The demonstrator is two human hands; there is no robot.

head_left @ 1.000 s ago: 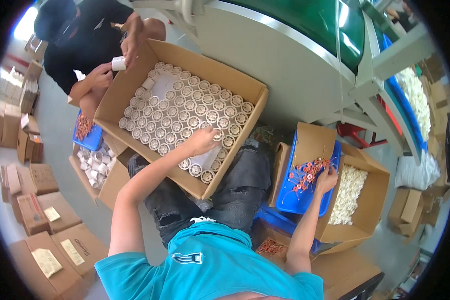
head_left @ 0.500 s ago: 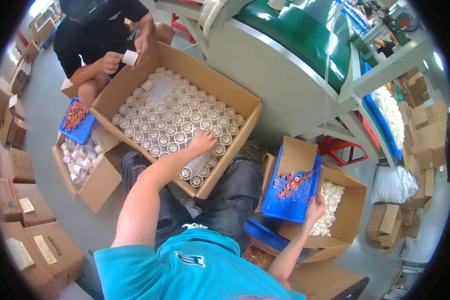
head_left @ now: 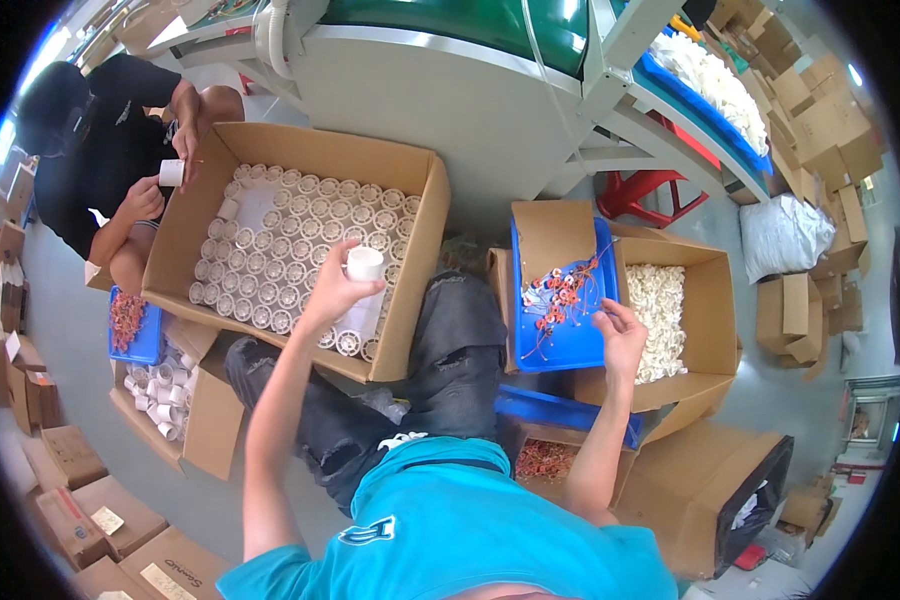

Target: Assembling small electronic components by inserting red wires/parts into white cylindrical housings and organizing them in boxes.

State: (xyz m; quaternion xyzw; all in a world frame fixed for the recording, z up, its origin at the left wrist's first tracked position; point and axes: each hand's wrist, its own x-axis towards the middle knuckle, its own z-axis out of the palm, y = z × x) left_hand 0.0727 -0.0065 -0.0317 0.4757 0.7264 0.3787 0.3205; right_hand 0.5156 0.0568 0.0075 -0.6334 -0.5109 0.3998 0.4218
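Note:
My left hand [head_left: 338, 288] is closed round a short white plastic cylinder [head_left: 365, 264], held upright above the large cardboard box [head_left: 390, 365]. Rows of similar white round parts [head_left: 305, 247], with spoked ends facing up, fill much of that box. At the right edge of a blue tray [head_left: 560, 352] is my right hand [head_left: 622, 335], its fingers loosely bent and apart, with nothing visible between them. Small red-and-white parts with thin wires [head_left: 565, 295] lie in a tangle on the tray.
A carton of cream-white pieces [head_left: 656, 320] adjoins the tray. Across the large box, a co-worker [head_left: 110, 150] in black holds another white cylinder [head_left: 172, 173]. White cylinders fill a carton [head_left: 160, 395] at left, beside a second blue tray [head_left: 148, 335]. A grey machine [head_left: 430, 95] stands behind.
My left hand has lifted a white cylinder out of the rows. My right hand has moved forward along the tray's edge. The whole view has shifted.

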